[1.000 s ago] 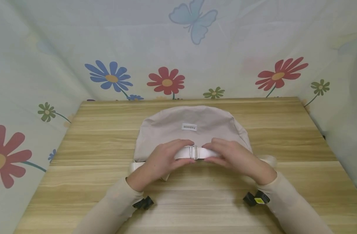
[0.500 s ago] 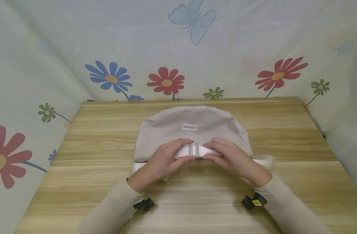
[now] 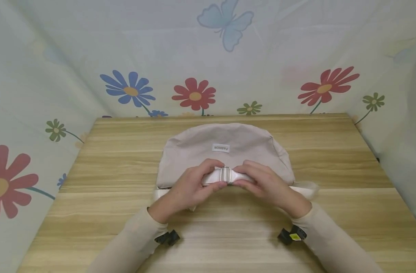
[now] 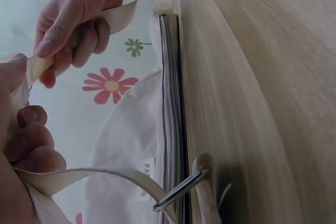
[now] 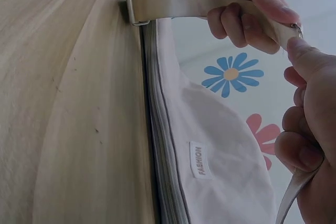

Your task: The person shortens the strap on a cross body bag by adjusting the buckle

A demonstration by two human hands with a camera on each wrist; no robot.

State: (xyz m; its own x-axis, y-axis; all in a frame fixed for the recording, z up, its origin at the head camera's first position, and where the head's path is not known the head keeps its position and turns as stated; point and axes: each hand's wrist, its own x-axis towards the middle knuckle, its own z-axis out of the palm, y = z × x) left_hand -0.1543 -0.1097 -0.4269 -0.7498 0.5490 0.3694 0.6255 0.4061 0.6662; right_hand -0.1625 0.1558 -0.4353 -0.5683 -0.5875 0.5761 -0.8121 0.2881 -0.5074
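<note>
A pale beige fabric bag point(image 3: 252, 148) with a FASHION label point(image 3: 221, 148) lies on the wooden table. Above its near edge, both hands hold its off-white strap point(image 3: 240, 177). My left hand point(image 3: 191, 185) pinches the strap at the metal slider buckle point(image 3: 225, 174), thumb below and forefinger above. Just right of the buckle, my right hand point(image 3: 271, 182) grips the strap between thumb and curled fingers. In the right wrist view the strap point(image 5: 176, 3) runs to a metal ring point(image 5: 137, 9) at the bag's end. The buckle is mostly hidden in both wrist views.
The wooden table point(image 3: 109, 220) extends around the bag on all sides. A curtain point(image 3: 272, 45) printed with flowers and a butterfly hangs behind it and along both sides. Black wrist cameras point(image 3: 167, 237) sit below the sleeves.
My right hand has slid slightly left, closer to the buckle, and the strap between the hands has shortened. My left fingertips have come nearer the buckle. The bag stays put.
</note>
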